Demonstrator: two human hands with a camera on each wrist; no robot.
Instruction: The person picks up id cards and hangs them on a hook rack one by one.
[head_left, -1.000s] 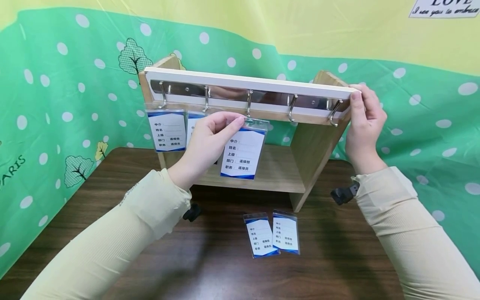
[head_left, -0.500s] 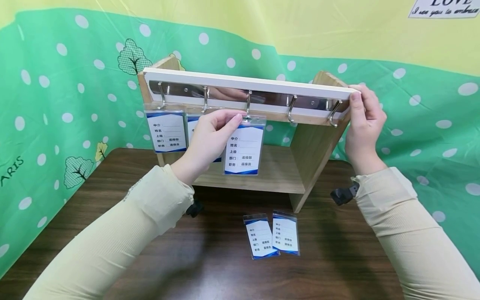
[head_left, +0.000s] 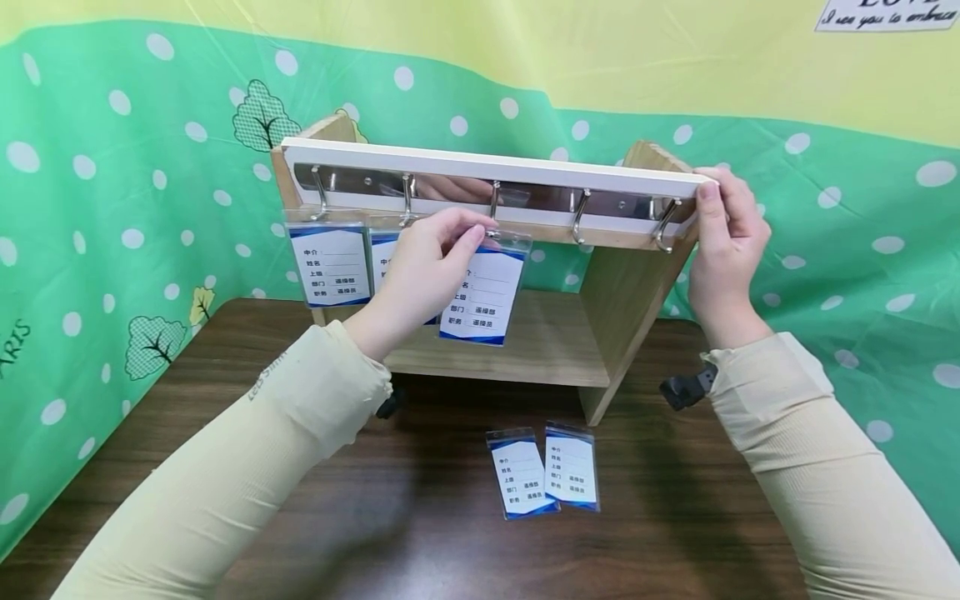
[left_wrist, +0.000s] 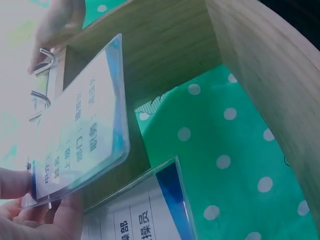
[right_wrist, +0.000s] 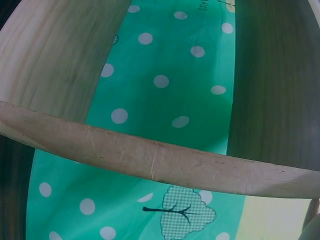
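Note:
My left hand (head_left: 431, 262) pinches the top edge of a clear-sleeved badge card (head_left: 482, 296) between thumb and fingers, right at the middle hook (head_left: 496, 198) of the metal hook strip. In the left wrist view the same badge card (left_wrist: 85, 115) slants outward from the fingertips. A badge card (head_left: 332, 265) hangs on the leftmost hook, and another badge card (head_left: 382, 250) hangs beside it, partly hidden behind my left hand. My right hand (head_left: 727, 250) grips the right end of the white hook board (head_left: 487, 163), thumb in front.
The hook board fronts a wooden shelf rack (head_left: 540, 342) on a dark wood table (head_left: 360, 517). Two more badge cards (head_left: 521, 479) lie overlapping on the table before it. The two right-hand hooks (head_left: 581, 217) carry nothing. A green and yellow cloth (head_left: 172, 150) hangs behind.
My left hand has lifted the badge card slightly, its top now up by the middle hook, and its lower end has swung a little. My right hand keeps its grip on the board.

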